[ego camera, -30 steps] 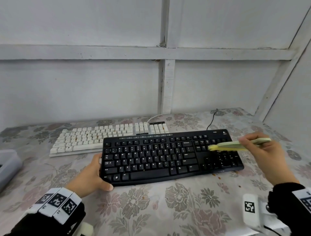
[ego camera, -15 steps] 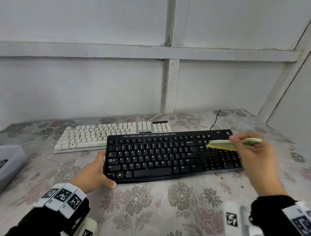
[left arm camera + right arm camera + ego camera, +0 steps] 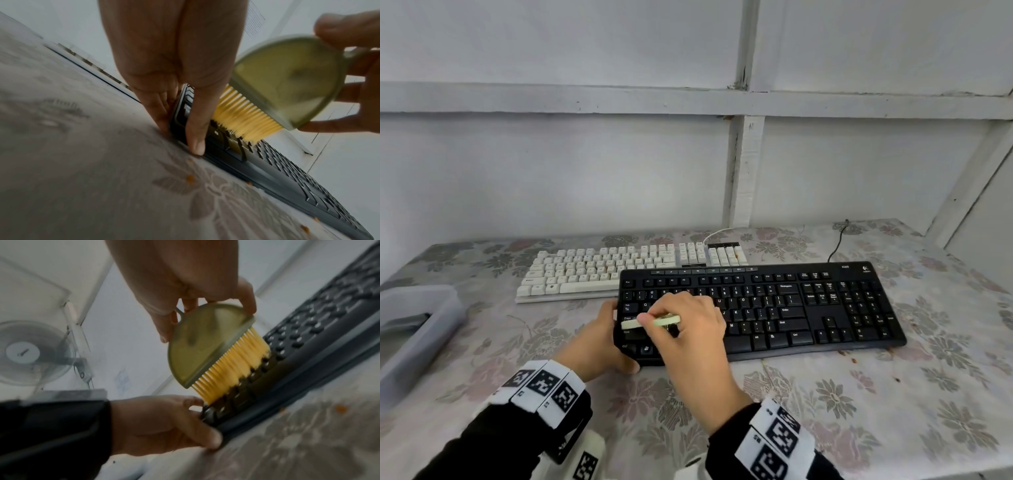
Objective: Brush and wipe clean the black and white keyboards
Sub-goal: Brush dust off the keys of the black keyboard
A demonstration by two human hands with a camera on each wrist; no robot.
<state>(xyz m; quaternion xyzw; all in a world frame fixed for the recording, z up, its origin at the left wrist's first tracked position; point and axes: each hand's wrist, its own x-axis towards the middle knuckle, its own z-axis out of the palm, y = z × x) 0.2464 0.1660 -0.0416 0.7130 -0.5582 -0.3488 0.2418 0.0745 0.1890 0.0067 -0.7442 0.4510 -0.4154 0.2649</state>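
At the far left, well clear of the black keyboard (image 3: 774, 308), a clear plastic bin (image 3: 417, 329) sits on the flowered surface (image 3: 859, 394). Behind the black keyboard and overlapped by its far left corner lies the white keyboard (image 3: 599, 270), untouched by either hand.

The left hand (image 3: 599, 342) braces the black keyboard's left end: the thumb lies along its near corner and the fingers are curled against its side edge, gripping it so it cannot slide. Just right of that, the right hand (image 3: 688, 329) pinches a small green half-round brush (image 3: 654, 321) between thumb and fingers, its yellow bristles (image 3: 230, 365) pressed down among the keys at the keyboard's left end.

The step in hand looks like the brushing of the black keyboard; wiping and the white keyboard seem to lie ahead. The next stroke probably calls for a light sweep along the key rows, with the left hand holding firm, carrying crumbs off the edge rather than into the gaps.

The head view shows the whole layout but hides the bristles behind the right hand. Both wrist views show the bristles meeting the keys and orange crumbs (image 3: 190, 178) on the surface just in front of the keyboard. Only the right wrist view catches a fan (image 3: 30, 353) beyond the left end.
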